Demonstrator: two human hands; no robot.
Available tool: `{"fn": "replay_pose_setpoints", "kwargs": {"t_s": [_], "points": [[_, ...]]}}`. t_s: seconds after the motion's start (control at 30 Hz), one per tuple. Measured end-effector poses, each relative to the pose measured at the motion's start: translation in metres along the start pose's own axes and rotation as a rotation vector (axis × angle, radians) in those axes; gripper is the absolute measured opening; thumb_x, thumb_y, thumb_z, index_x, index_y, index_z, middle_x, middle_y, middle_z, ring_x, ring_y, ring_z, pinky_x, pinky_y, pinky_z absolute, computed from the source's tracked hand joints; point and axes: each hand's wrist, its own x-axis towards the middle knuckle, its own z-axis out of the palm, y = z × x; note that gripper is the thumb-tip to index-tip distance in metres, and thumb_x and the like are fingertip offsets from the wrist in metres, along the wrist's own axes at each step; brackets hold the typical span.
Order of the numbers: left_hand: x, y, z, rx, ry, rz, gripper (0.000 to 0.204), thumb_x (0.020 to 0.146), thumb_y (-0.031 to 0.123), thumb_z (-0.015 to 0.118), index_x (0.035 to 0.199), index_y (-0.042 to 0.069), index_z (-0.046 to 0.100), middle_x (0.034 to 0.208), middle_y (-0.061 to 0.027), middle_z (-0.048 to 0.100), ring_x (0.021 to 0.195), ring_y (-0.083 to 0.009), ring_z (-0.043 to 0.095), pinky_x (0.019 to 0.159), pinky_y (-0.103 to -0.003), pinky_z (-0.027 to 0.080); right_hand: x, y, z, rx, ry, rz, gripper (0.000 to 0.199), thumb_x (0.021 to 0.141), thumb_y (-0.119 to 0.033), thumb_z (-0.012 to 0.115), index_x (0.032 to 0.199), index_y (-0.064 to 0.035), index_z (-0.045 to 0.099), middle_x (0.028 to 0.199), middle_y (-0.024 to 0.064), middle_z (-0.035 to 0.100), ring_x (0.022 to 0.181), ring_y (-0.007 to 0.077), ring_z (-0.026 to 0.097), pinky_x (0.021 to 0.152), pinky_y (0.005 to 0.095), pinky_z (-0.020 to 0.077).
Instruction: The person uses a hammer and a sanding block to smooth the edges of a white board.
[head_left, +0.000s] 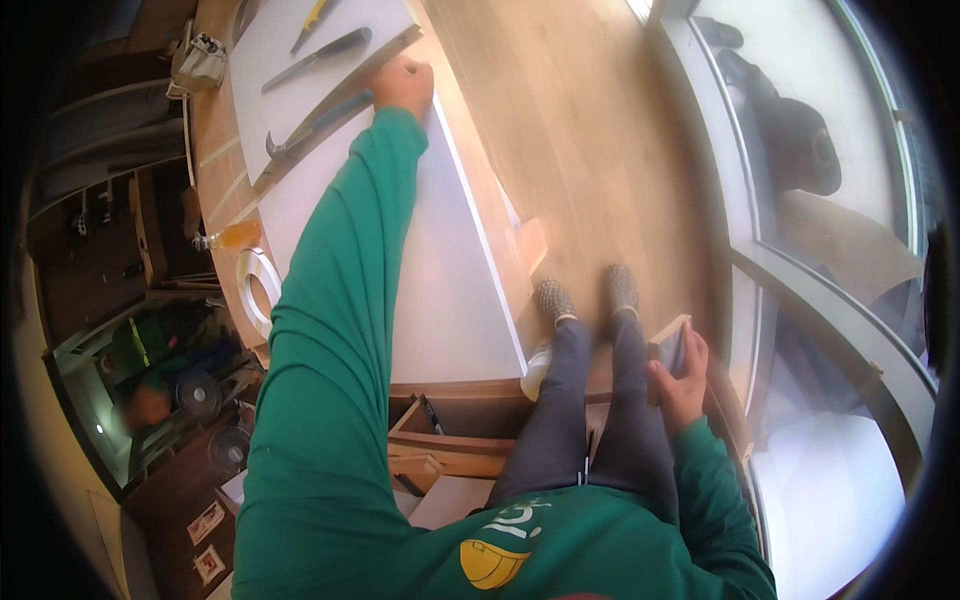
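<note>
Stretched far out over the white board (440, 270), my left hand (403, 86) is closed round the handle end of a claw hammer (318, 127). The hammer's head points left, lying by a long wooden strip (345, 82). Down by my right thigh, my right hand (684, 372) grips a small flat wooden block (668, 345) between thumb and fingers. Beyond the strip, a tool with a dark handle and long narrow blade (318, 58) lies on white board, and a yellow-handled tool (309, 25) is farther off.
A bottle of orange liquid (237, 236) and a white roll (259, 290) sit at the table's left edge. A white container (536, 372) stands beside my leg. Wooden pieces (450, 455) lie below the board. A glass door frame (790, 285) borders the right; fans (198, 394) stand at left.
</note>
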Motion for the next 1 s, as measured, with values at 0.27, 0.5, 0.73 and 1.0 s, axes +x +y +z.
{"fn": "replay_pose_setpoints", "kwargs": {"t_s": [0.27, 0.5, 0.73, 1.0], "points": [[-0.044, -0.006, 0.001, 0.363, -0.163, 0.360, 0.067, 0.099, 0.038, 0.053, 0.158, 0.014, 0.033, 0.169, -0.0089, 0.021, 0.154, -0.0308, 0.018, 0.126, -0.047, 0.009, 0.005, -0.001, -0.003, 0.010, 0.019, 0.039, 0.090, 0.074, -0.023, 0.086, 0.152, -0.0060, 0.045, 0.142, 0.0157, 0.044, 0.132, 0.0306, 0.047, 0.113, 0.0391, 0.0354], [-0.218, 0.008, -0.029, 0.413, -0.241, 0.337, 0.081, 0.100, 0.036, 0.054, 0.161, 0.001, 0.015, 0.169, -0.0204, 0.014, 0.156, -0.0363, 0.014, 0.126, -0.051, 0.009, 0.010, -0.005, -0.007, 0.041, 0.014, 0.030, 0.089, 0.075, -0.023, 0.086, 0.152, -0.0049, 0.045, 0.142, 0.0155, 0.045, 0.133, 0.0299, 0.047, 0.113, 0.0387, 0.0354], [-0.458, 0.038, -0.093, 0.330, -0.696, 0.288, 0.077, 0.099, 0.040, 0.055, 0.159, 0.001, 0.026, 0.166, -0.0199, 0.023, 0.154, -0.0389, 0.020, 0.125, -0.055, 0.011, 0.018, -0.010, -0.017, 0.005, -0.026, -0.027, 0.088, 0.077, -0.027, 0.087, 0.152, -0.0063, 0.046, 0.142, 0.0156, 0.044, 0.133, 0.0295, 0.047, 0.113, 0.0390, 0.0356], [-0.488, 0.052, -0.145, 0.218, -1.116, 0.302, 0.074, 0.098, 0.041, 0.057, 0.159, 0.008, 0.031, 0.166, -0.0140, 0.026, 0.154, -0.0354, 0.023, 0.125, -0.055, 0.011, 0.018, -0.032, -0.026, -0.027, -0.069, -0.039, 0.085, 0.079, -0.030, 0.085, 0.152, -0.0087, 0.046, 0.141, 0.0142, 0.045, 0.132, 0.0286, 0.048, 0.113, 0.0392, 0.0362]]}}
